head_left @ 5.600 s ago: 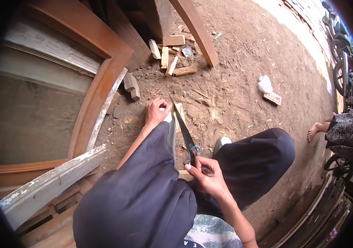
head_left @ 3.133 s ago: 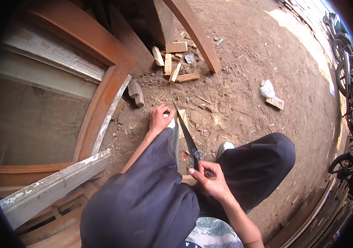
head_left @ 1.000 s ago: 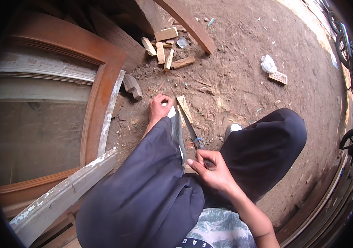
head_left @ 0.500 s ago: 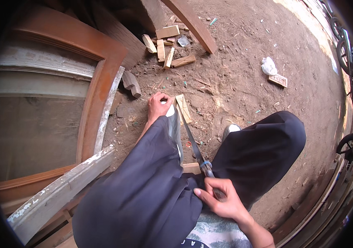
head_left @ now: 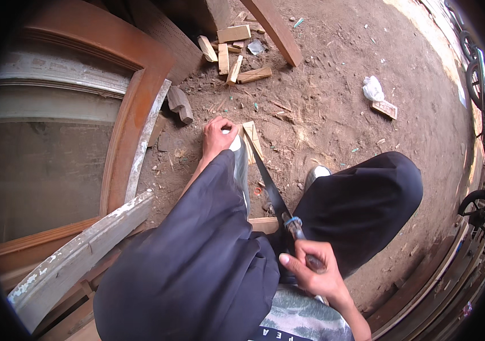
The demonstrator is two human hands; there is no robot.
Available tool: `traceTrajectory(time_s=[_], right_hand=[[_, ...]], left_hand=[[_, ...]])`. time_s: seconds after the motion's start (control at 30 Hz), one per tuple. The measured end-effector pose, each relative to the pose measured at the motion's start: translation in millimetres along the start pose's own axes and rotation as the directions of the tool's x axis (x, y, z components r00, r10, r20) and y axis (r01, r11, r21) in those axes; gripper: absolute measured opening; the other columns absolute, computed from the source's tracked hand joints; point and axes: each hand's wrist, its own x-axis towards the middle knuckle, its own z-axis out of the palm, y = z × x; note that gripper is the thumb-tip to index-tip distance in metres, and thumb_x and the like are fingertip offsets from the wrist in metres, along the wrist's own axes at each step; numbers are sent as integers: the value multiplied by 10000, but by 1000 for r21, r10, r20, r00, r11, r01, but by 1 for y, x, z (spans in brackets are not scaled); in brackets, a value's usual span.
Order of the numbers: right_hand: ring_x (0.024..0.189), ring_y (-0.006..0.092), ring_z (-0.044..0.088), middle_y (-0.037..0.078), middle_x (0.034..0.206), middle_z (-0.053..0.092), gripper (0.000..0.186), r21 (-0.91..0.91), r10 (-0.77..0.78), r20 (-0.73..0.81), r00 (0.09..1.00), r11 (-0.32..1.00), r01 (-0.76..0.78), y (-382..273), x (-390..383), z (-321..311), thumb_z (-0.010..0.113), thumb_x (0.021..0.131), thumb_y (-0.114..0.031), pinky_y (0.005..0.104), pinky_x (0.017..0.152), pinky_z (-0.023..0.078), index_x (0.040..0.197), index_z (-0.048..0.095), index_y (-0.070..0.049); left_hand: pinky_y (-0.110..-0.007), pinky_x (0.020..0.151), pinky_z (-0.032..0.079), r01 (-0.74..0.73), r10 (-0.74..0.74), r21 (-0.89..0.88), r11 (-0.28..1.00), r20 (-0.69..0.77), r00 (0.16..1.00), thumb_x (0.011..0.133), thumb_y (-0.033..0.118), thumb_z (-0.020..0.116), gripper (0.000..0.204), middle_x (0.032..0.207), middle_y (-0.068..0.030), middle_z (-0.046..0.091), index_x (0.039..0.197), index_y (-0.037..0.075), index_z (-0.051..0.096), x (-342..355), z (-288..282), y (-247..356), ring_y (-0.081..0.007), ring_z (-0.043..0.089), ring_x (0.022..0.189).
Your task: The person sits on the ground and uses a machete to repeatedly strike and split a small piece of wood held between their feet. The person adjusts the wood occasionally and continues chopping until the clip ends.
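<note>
My right hand (head_left: pixel 317 267) is closed around the handle of a handsaw (head_left: pixel 276 199), whose long narrow blade runs away from me between my legs. Something blue is wrapped where blade and handle meet. The blade's far end lies on a pale piece of wood (head_left: pixel 255 149) on the ground, which has lines on its face. Beside my left shoe, my left hand (head_left: pixel 218 138) has its fingers curled at the wood's left edge and appears to grip it. The shoe and trouser leg hide part of that wood.
A brown framed panel (head_left: pixel 123 136) leans at left above a paint-flecked board (head_left: pixel 83 256). Several offcuts (head_left: pixel 234 34) lie on the dirt ahead, near a slanted wooden leg (head_left: pixel 276 34). A white plastic bag (head_left: pixel 373 88) lies farther right. Long boards (head_left: pixel 441 284) line the lower right.
My right hand has drawn the saw back toward me and slightly right. My left hand stays at the wood. The whole view has shifted a little.
</note>
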Motion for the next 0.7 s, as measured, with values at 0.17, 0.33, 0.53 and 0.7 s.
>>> traceTrajectory(time_s=[0.17,0.33,0.53,0.7], right_hand=[[653,35,360,-41,625,373,476,-119,-98,9,995,988,98,-4,95,4,691,996,-193,276,577,345,695,346,-64],[544,13,342,-72,599,383,531,-112,-222,18,975,969,222,17,32,1,761,958,-127,244,494,258,651,329,-110],[658,64,358,3,623,352,467,-215,-136,114,984,964,158,-18,61,15,704,982,-180,289,577,352,703,361,-30],[669,53,373,-22,625,380,460,-115,-105,21,994,988,107,-7,24,14,720,965,-118,266,619,353,677,365,-58]], left_hand=[[-419,765,523,9,-10,11,1000,15,1000,786,153,752,124,790,-107,673,769,35,719,-5,-2,-7,-304,678,792],[-426,768,525,9,-9,-12,1000,-6,1000,780,140,747,115,785,-110,673,768,30,716,0,1,-5,-307,679,801],[-418,780,525,-27,27,51,998,11,1000,785,155,748,124,781,-111,671,761,36,718,-5,-1,-5,-299,675,815],[-417,775,524,40,-39,-30,999,17,999,788,153,752,124,779,-109,671,754,39,717,-2,-3,-6,-303,674,813]])
